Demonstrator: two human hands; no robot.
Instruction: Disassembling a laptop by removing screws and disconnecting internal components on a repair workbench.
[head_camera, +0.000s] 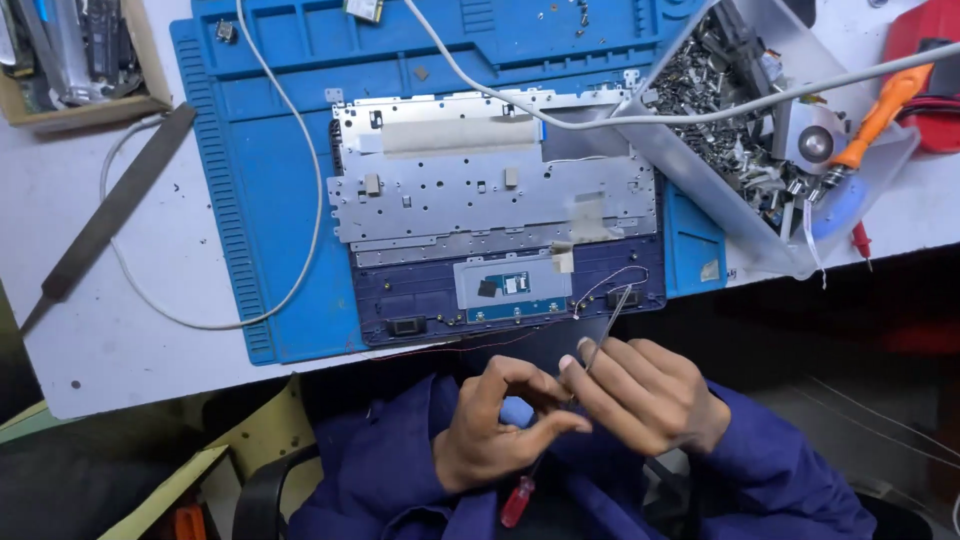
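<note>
From the head camera, my right hand (648, 392) sits at lower centre of the frame, fingers curled and pinching a pair of slim metal tweezers (609, 325) whose tips point up toward the lower right corner of the opened laptop shell (500, 215). My left hand (497, 425) is just beside it, touching it at the fingertips, with thumb and forefinger pressed together; whether something tiny is held between them I cannot tell. Below my left hand a red-handled screwdriver (517, 500) lies against my blue sleeve.

The laptop shell lies upside down on a blue work mat (260, 200) in the middle of the frame, its silver metal plate above and the dark blue palm area with the touchpad board (510, 283) nearest me. A thin red and white wire (615, 278) loops at the shell's lower right, close to the tweezer tips.

At upper right a clear plastic tray of screws and small metal parts (740, 130) tilts over the mat's edge, with an orange-handled tool (880, 115) resting on it. A white cable (300, 200) curves across the mat onto the white counter (110, 330), where a long dark file (110, 215) lies at left.
</note>
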